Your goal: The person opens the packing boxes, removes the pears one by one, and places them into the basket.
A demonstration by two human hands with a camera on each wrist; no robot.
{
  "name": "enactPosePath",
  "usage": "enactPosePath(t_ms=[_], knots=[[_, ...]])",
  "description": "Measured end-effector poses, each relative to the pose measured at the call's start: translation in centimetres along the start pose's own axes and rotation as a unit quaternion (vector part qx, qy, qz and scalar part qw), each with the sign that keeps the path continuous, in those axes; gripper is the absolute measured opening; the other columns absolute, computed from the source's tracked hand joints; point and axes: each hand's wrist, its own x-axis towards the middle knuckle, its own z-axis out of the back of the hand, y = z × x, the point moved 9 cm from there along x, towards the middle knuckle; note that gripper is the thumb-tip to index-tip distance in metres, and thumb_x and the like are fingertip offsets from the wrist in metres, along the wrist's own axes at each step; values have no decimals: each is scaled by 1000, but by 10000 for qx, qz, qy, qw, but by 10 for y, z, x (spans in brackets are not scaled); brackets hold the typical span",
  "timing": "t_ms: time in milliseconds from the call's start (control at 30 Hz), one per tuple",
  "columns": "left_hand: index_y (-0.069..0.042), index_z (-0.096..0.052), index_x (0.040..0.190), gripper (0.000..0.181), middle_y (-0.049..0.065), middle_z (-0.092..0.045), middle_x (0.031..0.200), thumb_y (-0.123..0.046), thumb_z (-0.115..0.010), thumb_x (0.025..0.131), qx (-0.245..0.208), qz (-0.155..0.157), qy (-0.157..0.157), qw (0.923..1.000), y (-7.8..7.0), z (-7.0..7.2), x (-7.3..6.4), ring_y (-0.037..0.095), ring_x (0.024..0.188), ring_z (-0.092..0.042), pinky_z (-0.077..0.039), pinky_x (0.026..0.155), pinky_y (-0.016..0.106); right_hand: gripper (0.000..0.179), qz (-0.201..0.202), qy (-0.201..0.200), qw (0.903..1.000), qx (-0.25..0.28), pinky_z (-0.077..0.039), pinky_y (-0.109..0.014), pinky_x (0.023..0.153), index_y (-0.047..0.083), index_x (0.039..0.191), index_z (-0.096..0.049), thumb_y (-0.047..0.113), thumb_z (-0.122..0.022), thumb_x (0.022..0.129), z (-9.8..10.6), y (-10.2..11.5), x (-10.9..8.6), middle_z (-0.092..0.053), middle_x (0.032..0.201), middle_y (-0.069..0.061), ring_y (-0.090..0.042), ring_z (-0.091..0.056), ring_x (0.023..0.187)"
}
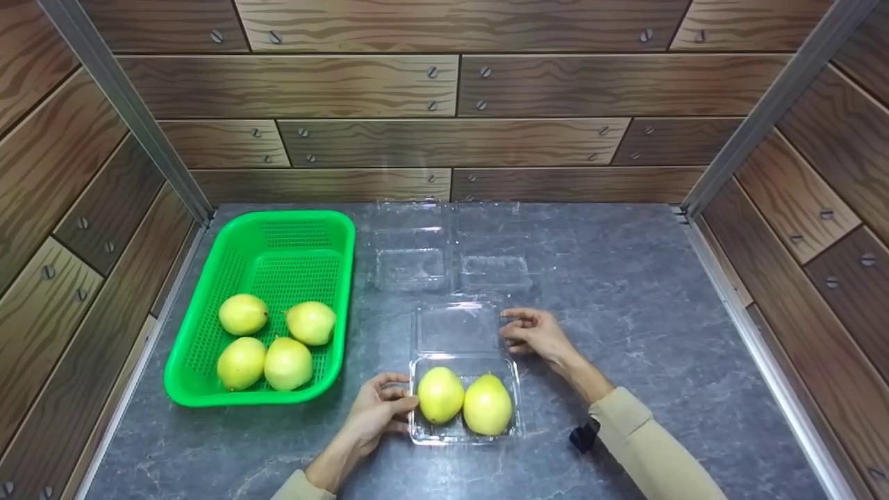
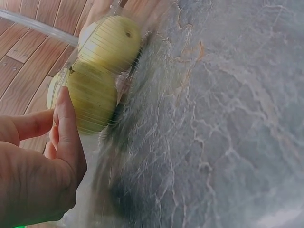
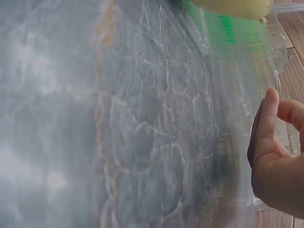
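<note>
In the head view, an opened clear plastic clamshell container (image 1: 464, 439) lies in front of me, two yellow-green pears (image 1: 440, 396) side by side in its base. Its hinged lid (image 1: 458, 328) is folded back on the far side. My left hand (image 1: 375, 410) grips the base's left edge, thumb at the rim and fingers along the outer wall. The left wrist view shows the pears (image 2: 92, 97) through the ribbed wall beside the fingertips. At the lid's right edge, my right hand (image 1: 538, 338) pinches with thumb and fingers; the right wrist view shows this hand (image 3: 278, 156) alongside the clear plastic.
A green perforated basket (image 1: 173, 378) stands on the left with several pears (image 1: 288, 364) in its near half. Behind the clamshell lie more clear plastic containers (image 1: 410, 271). Wood-patterned walls (image 1: 368, 87) enclose the grey marbled table (image 1: 625, 278) at the back and sides.
</note>
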Motion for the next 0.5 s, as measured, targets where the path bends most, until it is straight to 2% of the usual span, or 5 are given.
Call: enactPosePath(t_ms=[300, 500], knots=[[5, -50, 131, 49, -2, -64, 86, 2, -74, 89, 63, -28, -83, 9999, -3, -1, 4, 8, 66, -64, -60, 53, 23, 59, -105, -93, 9999, 67, -63, -19, 65, -12, 146, -51, 1, -73, 93, 1, -4, 6, -73, 89, 4, -6, -71, 74], [5, -49, 131, 49, -2, -64, 86, 1, -74, 89, 90, -21, -114, 9999, -4, -1, 2, 8, 66, -64, -60, 53, 23, 58, -130, -84, 9998, 101, -65, -22, 67, -13, 145, -53, 5, -74, 94, 0, -5, 5, -76, 95, -5, -9, -71, 73]])
